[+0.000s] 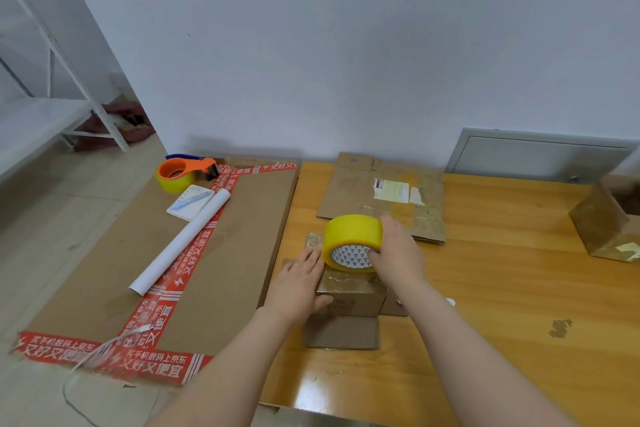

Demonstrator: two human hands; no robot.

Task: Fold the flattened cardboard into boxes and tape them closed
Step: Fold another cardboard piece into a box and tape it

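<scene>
Small cardboard box (349, 291) sits on the wooden tabletop (502, 305) near its left edge, one flap lying flat toward 6 o'clock. Left hand (301, 284): fingers (311, 256) straight, pressing flat on the box's 9 o'clock side, holding nothing. Right hand (398, 253): fingers curled round the yellow tape roll (349, 232), fingertips hooked into its core, roll resting on the box top. Step in hand, as judged: laying tape along the top seam. To do it well, keep the left palm bearing down so the light box cannot slide, draw the roll straight along the seam under steady tension, run the strip over the edge onto the side wall, then rub it flat. Writing: the flattened cardboard (360, 191) at 12 o'clock bears a handwritten "8#" and a torn shipping label (391, 190), illegible. Red tape (166, 367) on the large flat carton (242, 236) at 9 o'clock reads "又好又便宜" and "买手机数码上京东" (JD.com). The roll's core carries a triangle pattern, no readable name.
</scene>
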